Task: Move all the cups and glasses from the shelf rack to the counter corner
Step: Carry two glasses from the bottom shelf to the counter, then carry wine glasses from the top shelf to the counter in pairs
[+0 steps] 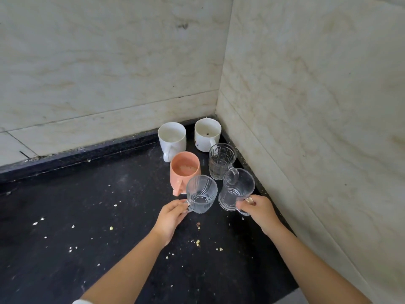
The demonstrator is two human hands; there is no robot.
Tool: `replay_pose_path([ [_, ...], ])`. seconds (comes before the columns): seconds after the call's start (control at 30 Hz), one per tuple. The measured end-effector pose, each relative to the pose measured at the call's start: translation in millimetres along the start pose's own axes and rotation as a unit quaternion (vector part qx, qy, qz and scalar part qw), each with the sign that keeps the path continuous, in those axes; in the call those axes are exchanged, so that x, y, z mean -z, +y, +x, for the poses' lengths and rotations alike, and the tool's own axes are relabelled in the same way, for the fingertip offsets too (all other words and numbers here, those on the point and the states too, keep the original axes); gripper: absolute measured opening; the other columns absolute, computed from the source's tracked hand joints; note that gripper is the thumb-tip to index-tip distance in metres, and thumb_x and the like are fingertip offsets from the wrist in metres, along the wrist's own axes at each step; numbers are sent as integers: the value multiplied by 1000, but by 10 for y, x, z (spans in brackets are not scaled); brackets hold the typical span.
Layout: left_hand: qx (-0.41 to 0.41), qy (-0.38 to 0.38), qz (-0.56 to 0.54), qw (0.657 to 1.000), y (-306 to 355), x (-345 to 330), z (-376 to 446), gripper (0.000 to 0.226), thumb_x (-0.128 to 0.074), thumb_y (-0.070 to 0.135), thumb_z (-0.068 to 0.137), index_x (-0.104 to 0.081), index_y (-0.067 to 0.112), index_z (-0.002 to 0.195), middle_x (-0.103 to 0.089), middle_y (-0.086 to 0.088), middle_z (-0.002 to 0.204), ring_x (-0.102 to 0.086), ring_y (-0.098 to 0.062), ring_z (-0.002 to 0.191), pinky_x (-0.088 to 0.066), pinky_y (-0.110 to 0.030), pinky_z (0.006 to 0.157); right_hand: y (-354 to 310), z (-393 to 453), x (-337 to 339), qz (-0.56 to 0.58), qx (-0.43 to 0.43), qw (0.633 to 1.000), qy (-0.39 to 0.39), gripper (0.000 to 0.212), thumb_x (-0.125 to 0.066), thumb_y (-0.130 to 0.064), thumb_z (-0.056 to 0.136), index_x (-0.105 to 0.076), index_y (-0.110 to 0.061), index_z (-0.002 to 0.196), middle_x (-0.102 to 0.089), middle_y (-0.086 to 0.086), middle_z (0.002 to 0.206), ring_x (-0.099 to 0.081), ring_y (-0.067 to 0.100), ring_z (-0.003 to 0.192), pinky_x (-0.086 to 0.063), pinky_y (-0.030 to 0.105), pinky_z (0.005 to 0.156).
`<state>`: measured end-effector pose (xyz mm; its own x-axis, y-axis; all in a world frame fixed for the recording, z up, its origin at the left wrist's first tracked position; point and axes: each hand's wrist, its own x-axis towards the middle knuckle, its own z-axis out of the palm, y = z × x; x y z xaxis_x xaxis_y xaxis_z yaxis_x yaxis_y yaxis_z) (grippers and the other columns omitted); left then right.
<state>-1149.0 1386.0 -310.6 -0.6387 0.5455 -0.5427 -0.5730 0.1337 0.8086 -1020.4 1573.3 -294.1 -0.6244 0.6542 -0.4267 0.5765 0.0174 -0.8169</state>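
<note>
In the corner of the black counter (87, 216) stand two white mugs (172, 137) (207, 133), a peach mug (185, 170) and a clear patterned glass (221, 160). My left hand (169, 218) grips the handle of a clear ribbed glass mug (201, 194) just in front of the peach mug. My right hand (258, 210) holds the handle of a tall clear glass mug (236, 189), close to the right wall. Both glass mugs are upright, at or just above the counter; I cannot tell which.
Pale marble walls (306, 106) close the corner at the back and on the right. Crumbs (198, 242) lie scattered over the dark counter. The shelf rack is not in view.
</note>
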Motion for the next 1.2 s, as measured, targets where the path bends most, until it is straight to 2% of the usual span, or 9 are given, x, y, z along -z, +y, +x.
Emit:
replay_pose_path([
  [0.17,-23,38,125,991,23,5,-99,23,-48,10,93,-52,17,71,-59,1,81,-50,-19,93,-40,-26,80,-56,-153,9,-96,26,995,21,10,-66,-11,79,-56,-10,78,-56,-1,75,-53,16,72,-39,15,56],
  [0.23,-41,62,159,984,58,21,-159,19,-51,11,92,-52,19,75,-56,3,82,-49,-19,93,-39,-28,82,-87,-255,-5,-147,59,985,65,24,-68,-11,78,-57,-6,98,-57,3,86,-56,20,81,-43,20,63],
  [0.33,-66,111,225,966,141,58,-258,6,-54,9,90,-53,13,85,-56,-4,92,-48,-19,91,-37,-28,84,-191,-400,-35,-214,129,955,162,49,-67,-10,77,-49,1,121,-55,15,120,-53,30,113,-43,36,95],
  [0.47,-89,175,360,912,270,140,-509,18,-53,9,89,-60,4,104,-64,-14,111,-57,-28,103,-43,-31,88,-423,-599,-101,-268,265,911,169,53,-65,-1,74,-48,9,122,-50,26,129,-47,40,120,-39,47,104],
  [0.57,-100,220,450,860,341,239,-837,23,-52,12,87,-64,5,105,-66,-14,111,-59,-29,103,-44,-29,85,-599,-713,-220,-307,365,871,121,41,-67,6,65,-60,11,105,-62,27,112,-57,44,107,-45,51,93],
  [0.7,-97,308,499,804,225,412,-1463,24,-50,15,86,-65,7,102,-63,-14,109,-55,-30,105,-44,-30,81,-757,-1013,-544,-344,468,814,8,28,-60,2,70,-66,2,98,-67,18,104,-59,39,100,-43,45,88],
  [0.8,-68,376,523,762,5,591,-2038,25,-48,17,88,-65,8,103,-60,-14,111,-49,-30,112,-45,-32,83,-788,-1355,-913,-360,506,779,-85,35,-53,-7,82,-60,-6,116,-62,9,123,-53,28,115,-34,40,102],
  [0.93,12,459,539,707,-410,1025,-2996,29,-43,17,90,-62,8,109,-58,-16,116,-44,-33,116,-43,-39,91,-749,-2007,-1521,-375,549,724,-184,39,-48,-14,86,-56,-14,124,-58,3,132,-48,23,123,-28,41,111],
  [1.2,243,612,423,623,-1623,1690,-5176,31,-43,17,87,-57,9,114,-52,-14,122,-42,-33,119,-41,-40,91,-508,-3704,-2690,-472,593,562,-331,49,-49,-20,88,-38,-13,135,-43,6,143,-40,30,128,-31,45,105],
])
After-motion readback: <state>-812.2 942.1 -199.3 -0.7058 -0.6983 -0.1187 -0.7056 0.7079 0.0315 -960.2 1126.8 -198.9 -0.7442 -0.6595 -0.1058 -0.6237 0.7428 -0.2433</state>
